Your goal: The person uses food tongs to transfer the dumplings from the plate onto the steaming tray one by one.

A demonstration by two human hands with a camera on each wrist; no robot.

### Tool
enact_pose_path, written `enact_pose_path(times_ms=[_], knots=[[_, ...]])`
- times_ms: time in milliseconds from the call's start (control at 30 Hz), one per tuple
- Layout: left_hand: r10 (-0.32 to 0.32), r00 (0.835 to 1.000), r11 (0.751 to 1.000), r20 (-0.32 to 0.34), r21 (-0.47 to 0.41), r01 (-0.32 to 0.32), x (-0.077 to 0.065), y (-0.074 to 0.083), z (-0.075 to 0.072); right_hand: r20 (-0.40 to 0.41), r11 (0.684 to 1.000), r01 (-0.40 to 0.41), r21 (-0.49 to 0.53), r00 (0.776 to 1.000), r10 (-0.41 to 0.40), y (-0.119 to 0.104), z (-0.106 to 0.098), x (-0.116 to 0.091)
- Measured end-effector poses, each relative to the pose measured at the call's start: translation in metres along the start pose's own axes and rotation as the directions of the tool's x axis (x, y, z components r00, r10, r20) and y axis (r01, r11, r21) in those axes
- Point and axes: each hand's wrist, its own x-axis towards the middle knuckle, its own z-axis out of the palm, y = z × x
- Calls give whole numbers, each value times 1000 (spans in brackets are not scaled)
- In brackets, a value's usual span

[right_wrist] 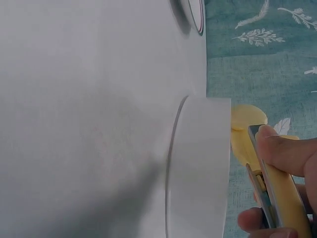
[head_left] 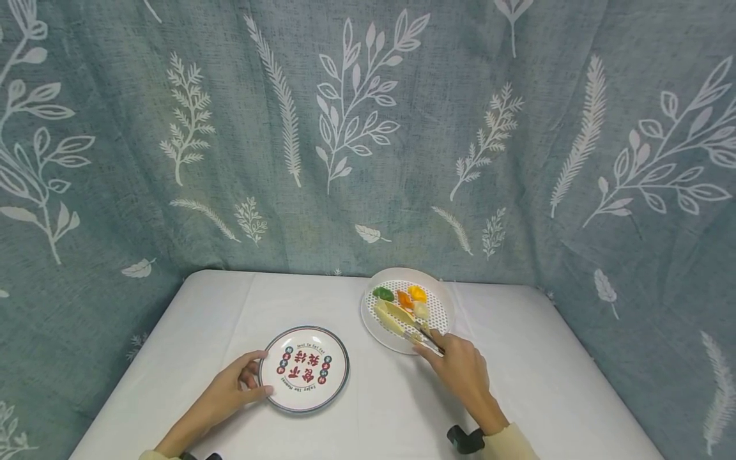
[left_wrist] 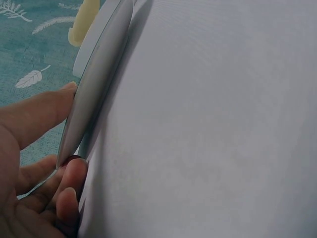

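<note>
Person seated at a white-covered table [head_left: 368, 409]. Right hand [head_left: 460, 367] pinches a pair of yellow-handled metal tongs [head_left: 415, 331], thumb and fingers curled round the handles; the tips reach away from the grip into a white perforated round dish [head_left: 441, 313], onto a long pale yellow food slice [head_left: 386, 319]. Whether the tips have closed on it I cannot tell. Just beyond the slice lie a green piece [head_left: 383, 294], an orange piece [head_left: 405, 299] and a yellow piece [head_left: 417, 294]. Left hand [head_left: 230, 393] steadies a white round plate with red lettering and a dark rim [head_left: 305, 368], thumb and fingertips lightly curled on its near-left edge. Judged: the pick-up is in hand; next calls for a firm squeeze and a level lift.
</note>
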Motion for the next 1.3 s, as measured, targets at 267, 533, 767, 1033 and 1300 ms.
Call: enact_pose_path(times_ms=[267,533,767,1033,1300], knots=[[8,1000,1000,2,-6,-8,-1,1,0,46,1000,-18,-20,999,19,4,4,9],[6,1000,1000,5,-11,-6,-1,0,0,71,998,6,-61,998,-2,7,9,17],[-1,1000,1000,1,-6,1,-1,0,0,78,996,30,-79,997,-24,7,10,25],[-3,1000,1000,-7,-1,3,0,0,0,86,995,35,-91,996,-27,6,9,29],[-8,1000,1000,-3,-1,8,1,0,0,107,997,2,-75,994,6,7,7,30]])
